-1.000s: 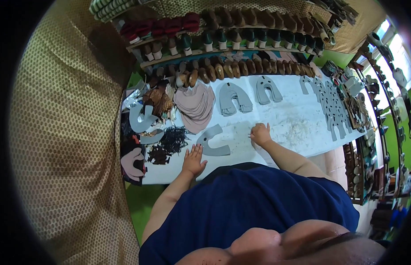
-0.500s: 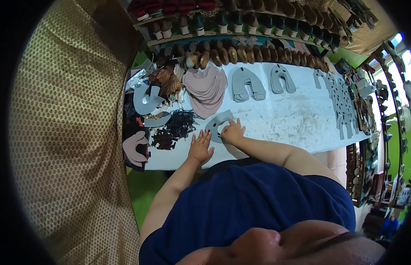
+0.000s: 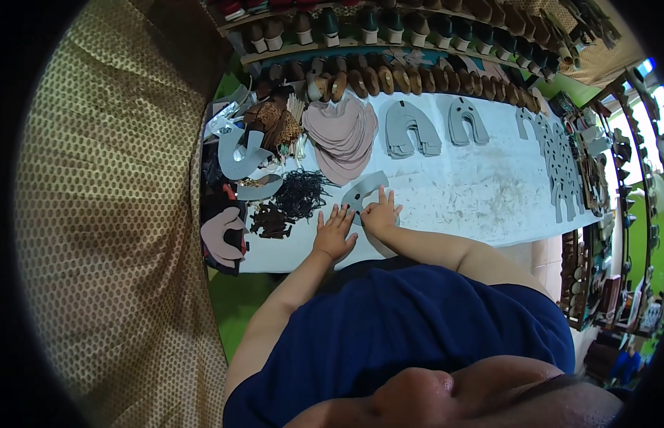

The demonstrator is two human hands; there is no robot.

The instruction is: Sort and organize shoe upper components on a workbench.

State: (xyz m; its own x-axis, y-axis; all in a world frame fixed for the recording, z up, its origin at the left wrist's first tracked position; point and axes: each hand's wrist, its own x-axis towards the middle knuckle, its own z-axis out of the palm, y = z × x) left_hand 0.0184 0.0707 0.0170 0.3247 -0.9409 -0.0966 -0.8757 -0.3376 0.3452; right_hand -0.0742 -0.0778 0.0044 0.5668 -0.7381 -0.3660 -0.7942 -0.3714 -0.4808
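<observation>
A curved grey shoe-upper piece (image 3: 372, 182) with small dark spots lies flat on the white-covered table in front of me. My left hand (image 3: 335, 234) rests palm down at its near left edge, fingers stretched out and fingertips touching it. My right hand (image 3: 380, 216) is over the piece's right side, thumb and forefinger drawn together against it while the other fingers stick out. Whatever is between those fingertips is too small to make out. Beside my left hand are a tangle of thin black strips (image 3: 301, 194) and a pile of dark brown pieces (image 3: 272, 221).
Stacks of pink uppers (image 3: 345, 143) and grey uppers (image 3: 410, 132) lie farther back. More grey pieces (image 3: 558, 167) line the table's right end. Shoe lasts (image 3: 385, 80) fill racks behind. A patterned curtain (image 3: 125, 214) hangs at the left.
My left hand has shifted slightly right, closer to my right hand. The right hand's outer fingers are raised more. The whole view has shifted a little.
</observation>
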